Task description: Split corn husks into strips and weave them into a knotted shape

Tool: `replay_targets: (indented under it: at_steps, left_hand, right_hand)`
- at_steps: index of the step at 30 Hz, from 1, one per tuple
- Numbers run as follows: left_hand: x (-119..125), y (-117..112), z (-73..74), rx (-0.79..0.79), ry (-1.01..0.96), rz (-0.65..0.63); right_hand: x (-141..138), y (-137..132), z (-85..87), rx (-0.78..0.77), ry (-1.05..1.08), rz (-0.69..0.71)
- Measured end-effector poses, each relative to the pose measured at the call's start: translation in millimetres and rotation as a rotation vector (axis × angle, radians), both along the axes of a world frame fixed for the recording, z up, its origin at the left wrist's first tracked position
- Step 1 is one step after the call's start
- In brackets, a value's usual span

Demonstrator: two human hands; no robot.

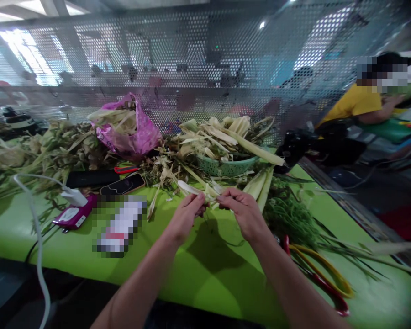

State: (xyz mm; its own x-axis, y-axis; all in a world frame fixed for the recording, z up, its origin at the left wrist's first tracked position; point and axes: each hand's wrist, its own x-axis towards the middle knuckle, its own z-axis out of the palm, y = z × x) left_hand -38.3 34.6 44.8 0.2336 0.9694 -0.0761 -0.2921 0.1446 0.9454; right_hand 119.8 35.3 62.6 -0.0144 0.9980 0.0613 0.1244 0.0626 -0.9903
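Observation:
My left hand (185,217) and my right hand (245,214) meet over the green tabletop (178,283), fingertips pinched close together. Pale strips of husk (210,191) run between them, partly hidden by the fingers; thin fibres hang below. Just behind the hands stands a green plastic basket (226,168) heaped with dry pale husks (222,135). To the right of my right hand lie long light-green husk pieces (265,187) and a bunch of fine green fronds (291,217).
Left are a purple power socket (75,212) with a white cable, a phone (123,185) and a blurred-out item (121,226). A pink bag (144,132) stands among dry husks. Red and yellow handles (324,269) lie right. A person in yellow (359,100) sits beyond.

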Motion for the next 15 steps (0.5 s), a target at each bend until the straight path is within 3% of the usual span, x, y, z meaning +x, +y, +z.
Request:
replay_targets:
  at_steps: [7,15]
  left_hand:
    - [-7.1,-2.7,6.4,0.104,0.154,-0.187]
    - [-2.8,-3.2,0.5,0.055,0.102,-0.248]
  right_hand:
    - [0.4,0.7,1.2,-0.078,0.172,0.150]
    - [2.4,2.9,-7.2,-0.042,0.256,0.003]
